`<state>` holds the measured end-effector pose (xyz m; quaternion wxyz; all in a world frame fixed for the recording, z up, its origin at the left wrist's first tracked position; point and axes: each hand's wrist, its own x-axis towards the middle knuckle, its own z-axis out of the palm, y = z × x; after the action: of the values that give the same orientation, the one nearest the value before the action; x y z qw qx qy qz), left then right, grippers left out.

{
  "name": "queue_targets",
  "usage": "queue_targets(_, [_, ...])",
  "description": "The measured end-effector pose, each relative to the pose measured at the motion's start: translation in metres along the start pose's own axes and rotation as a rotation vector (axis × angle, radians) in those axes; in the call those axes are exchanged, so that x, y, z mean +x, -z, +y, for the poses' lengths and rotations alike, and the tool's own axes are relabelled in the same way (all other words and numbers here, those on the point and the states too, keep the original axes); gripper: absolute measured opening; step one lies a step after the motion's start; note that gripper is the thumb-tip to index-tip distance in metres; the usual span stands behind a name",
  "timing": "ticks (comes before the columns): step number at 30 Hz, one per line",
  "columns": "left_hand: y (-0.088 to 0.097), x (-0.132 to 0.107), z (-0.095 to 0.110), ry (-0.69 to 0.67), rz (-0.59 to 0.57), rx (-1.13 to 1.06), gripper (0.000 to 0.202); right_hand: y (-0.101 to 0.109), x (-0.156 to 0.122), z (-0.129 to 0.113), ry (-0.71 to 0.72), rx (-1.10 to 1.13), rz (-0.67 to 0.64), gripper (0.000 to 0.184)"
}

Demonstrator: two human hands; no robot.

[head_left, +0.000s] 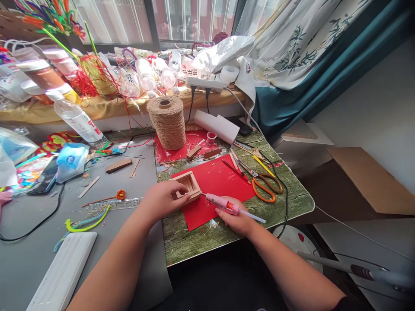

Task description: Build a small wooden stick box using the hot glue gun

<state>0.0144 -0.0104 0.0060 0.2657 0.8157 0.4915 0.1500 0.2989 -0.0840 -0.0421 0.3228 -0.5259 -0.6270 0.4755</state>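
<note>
My left hand (167, 196) grips the near left side of a small open wooden box (193, 186) built from thin strips. The box rests on a red sheet (223, 181) on the green wood-patterned tabletop. In my right hand (238, 218) is a pink hot glue gun (223, 204), with a clear glue stick (253, 215) jutting from its back end. The gun's nozzle points left and is at the box's near right corner; whether it touches cannot be made out. My right fingers are wrapped round the gun's handle from below, partly hidden.
Scissors with orange handles (264, 190), a yellow pen (263, 165) and dark pencils (235, 169) lie right of the box. Behind it stands a twine spool (167, 123). A black cable (285, 203) runs along the right edge. Wood scraps (119, 165) and pipe cleaners (87, 226) lie left.
</note>
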Motion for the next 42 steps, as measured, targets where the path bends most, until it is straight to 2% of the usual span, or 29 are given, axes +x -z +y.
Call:
queue_targets(10, [-0.0035, -0.0001, -0.0018, -0.072, 0.039, 0.099, 0.021, -0.0003, -0.0002, 0.0009, -0.006, -0.004, -0.001, 0.034])
queue_targets(15, [-0.0006, -0.0002, -0.0004, -0.066, 0.025, 0.071, 0.02, 0.0001, -0.0002, 0.0027, -0.01, -0.006, -0.016, 0.036])
queue_targets(20, [0.0013, 0.0009, 0.0012, -0.134, 0.008, 0.076, 0.023, 0.0003, 0.0, 0.0062, -0.01, -0.022, -0.001, 0.033])
queue_targets(29, [0.0022, -0.0001, -0.0002, -0.122, -0.012, 0.092, 0.02, 0.0018, 0.0008, -0.002, 0.009, -0.016, -0.038, 0.036])
queue_targets(35, [0.001, -0.0002, 0.0002, -0.117, 0.016, 0.066, 0.018, 0.0012, 0.0011, -0.0014, 0.01, -0.018, -0.02, 0.035])
queue_targets(42, [-0.001, 0.0019, -0.0024, -0.146, -0.005, 0.066, 0.017, 0.0001, 0.0002, -0.0014, -0.013, -0.026, 0.015, 0.032])
